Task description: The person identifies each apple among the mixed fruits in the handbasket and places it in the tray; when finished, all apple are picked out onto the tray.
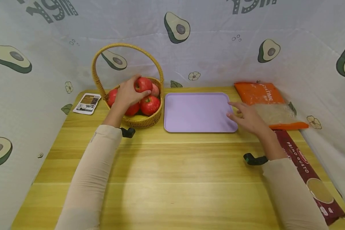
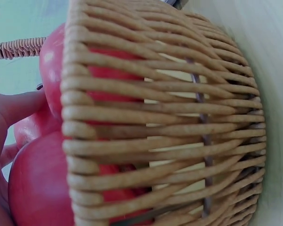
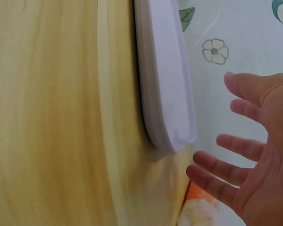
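Observation:
My left hand (image 1: 127,93) reaches into a wicker basket (image 1: 145,122) with a tall arched handle and grips a red apple (image 1: 143,84) at the top of the pile. Several other red apples (image 1: 150,105) lie beneath and around it. From the left wrist view, the woven wall (image 2: 165,113) covers much of the fruit, and the thumb (image 2: 23,106) lies against an apple. Over the right edge of a light purple tray (image 1: 199,112), my right hand (image 1: 248,118) is held with fingers spread and nothing in its grasp. The right wrist view shows its fingers apart beside the tray's end (image 3: 172,127).
Left of the basket lies a white and brown packet (image 1: 87,103). An orange and clear bag (image 1: 268,105) sits behind the right hand, with a long dark red pasta pack (image 1: 307,172) along the table's right side. A printed cloth (image 1: 212,54) hangs behind the wooden table (image 1: 184,179).

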Tool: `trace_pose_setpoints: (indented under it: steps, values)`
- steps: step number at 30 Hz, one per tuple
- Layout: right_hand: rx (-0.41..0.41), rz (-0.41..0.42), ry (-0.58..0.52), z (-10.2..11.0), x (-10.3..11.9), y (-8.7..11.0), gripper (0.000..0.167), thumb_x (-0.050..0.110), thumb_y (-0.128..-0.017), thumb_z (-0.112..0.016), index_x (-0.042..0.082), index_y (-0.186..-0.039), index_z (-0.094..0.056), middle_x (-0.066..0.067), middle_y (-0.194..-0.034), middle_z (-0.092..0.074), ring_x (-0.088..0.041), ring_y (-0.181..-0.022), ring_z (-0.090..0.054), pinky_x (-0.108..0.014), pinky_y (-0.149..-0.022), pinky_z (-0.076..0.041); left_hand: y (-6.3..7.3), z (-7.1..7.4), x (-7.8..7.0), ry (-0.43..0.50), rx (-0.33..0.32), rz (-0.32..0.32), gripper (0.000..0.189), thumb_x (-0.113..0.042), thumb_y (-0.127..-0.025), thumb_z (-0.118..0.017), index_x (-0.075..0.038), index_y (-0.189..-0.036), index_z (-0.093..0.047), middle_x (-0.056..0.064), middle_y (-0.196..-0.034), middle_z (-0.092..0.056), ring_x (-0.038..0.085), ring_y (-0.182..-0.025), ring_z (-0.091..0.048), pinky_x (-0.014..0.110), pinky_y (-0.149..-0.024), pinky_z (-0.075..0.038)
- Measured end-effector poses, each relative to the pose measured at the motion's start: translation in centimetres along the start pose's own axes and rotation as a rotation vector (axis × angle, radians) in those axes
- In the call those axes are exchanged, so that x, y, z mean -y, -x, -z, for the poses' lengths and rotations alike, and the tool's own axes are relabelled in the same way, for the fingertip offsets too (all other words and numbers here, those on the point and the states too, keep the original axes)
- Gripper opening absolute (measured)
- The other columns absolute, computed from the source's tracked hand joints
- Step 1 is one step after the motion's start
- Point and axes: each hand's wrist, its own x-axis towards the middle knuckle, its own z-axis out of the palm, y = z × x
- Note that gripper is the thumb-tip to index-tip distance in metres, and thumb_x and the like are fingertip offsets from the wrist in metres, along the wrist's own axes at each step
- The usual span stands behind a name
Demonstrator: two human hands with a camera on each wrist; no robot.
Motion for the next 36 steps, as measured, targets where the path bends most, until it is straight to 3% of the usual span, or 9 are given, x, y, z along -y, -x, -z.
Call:
trace_pose_setpoints:
  steps: [11, 16, 22, 27, 33, 36]
  values:
    - [-0.017, -0.059, -0.142, -1.7, -0.4, 0.3, 0.058, 0.029, -0.104, -0.059, 0.008, -0.156, -0.043, -0.027, -0.159, -0.039, -0.053, -0.128, -0.053, -0.067, -0.103, -0.048, 0.1, -0.1, -0.3, -0.005, 0.018, 0.009, 0.085, -0.053, -0.093, -0.068, -0.021, -0.162, -0.03, 0.018, -0.159, -0.043, 0.043, -0.145, -0.039, 0.064, -0.118, -0.035]
    - [-0.006, -0.089, -0.166, -2.4, -1.3, 0.2, 0.052, 0.012, -0.104, -0.053, 0.008, -0.155, -0.045, -0.028, -0.157, -0.04, -0.051, -0.131, -0.049, -0.068, -0.11, -0.041, 0.3, -0.2, -0.3, -0.021, 0.025, 0.016, 0.086, -0.056, -0.094, -0.064, -0.021, -0.164, -0.026, 0.02, -0.16, -0.041, 0.044, -0.146, -0.037, 0.066, -0.118, -0.034]
    - [0.023, -0.143, -0.154, -2.7, -2.1, 0.1, 0.052, 0.013, -0.106, -0.048, 0.007, -0.157, -0.041, -0.029, -0.157, -0.04, -0.05, -0.139, -0.041, -0.067, -0.117, -0.032, 0.5, -0.1, -0.2, -0.026, 0.027, 0.016, 0.086, -0.059, -0.095, -0.059, -0.024, -0.164, -0.024, 0.023, -0.16, -0.038, 0.044, -0.146, -0.036, 0.067, -0.117, -0.032]
    - [0.023, -0.113, -0.142, -3.1, -2.4, 0.1, 0.052, 0.012, -0.105, -0.05, 0.001, -0.155, -0.042, -0.027, -0.164, -0.031, -0.049, -0.147, -0.033, -0.066, -0.121, -0.026, 0.8, -0.1, -0.2, 0.0, -0.003, -0.013, 0.083, -0.06, -0.092, -0.06, -0.029, -0.163, -0.028, 0.023, -0.158, -0.038, 0.044, -0.144, -0.038, 0.068, -0.114, -0.035]
    - [0.027, -0.101, -0.193, -3.3, -2.9, 0.2, 0.055, 0.012, -0.104, -0.055, 0.001, -0.156, -0.041, -0.027, -0.165, -0.029, -0.046, -0.138, -0.04, -0.065, -0.119, -0.031, 1.7, -0.1, -0.3, 0.066, -0.058, -0.031, 0.082, -0.061, -0.088, -0.065, -0.033, -0.159, -0.035, 0.017, -0.157, -0.041, 0.04, -0.143, -0.038, 0.068, -0.112, -0.038]
    - [0.014, -0.093, -0.213, -3.4, -3.1, 0.2, 0.055, 0.013, -0.104, -0.055, 0.002, -0.156, -0.041, -0.027, -0.165, -0.028, -0.045, -0.132, -0.042, -0.065, -0.117, -0.033, 2.0, -0.1, -0.4, 0.095, -0.11, -0.061, 0.082, -0.061, -0.086, -0.068, -0.03, -0.156, -0.04, 0.014, -0.153, -0.048, 0.038, -0.14, -0.043, 0.066, -0.112, -0.039]
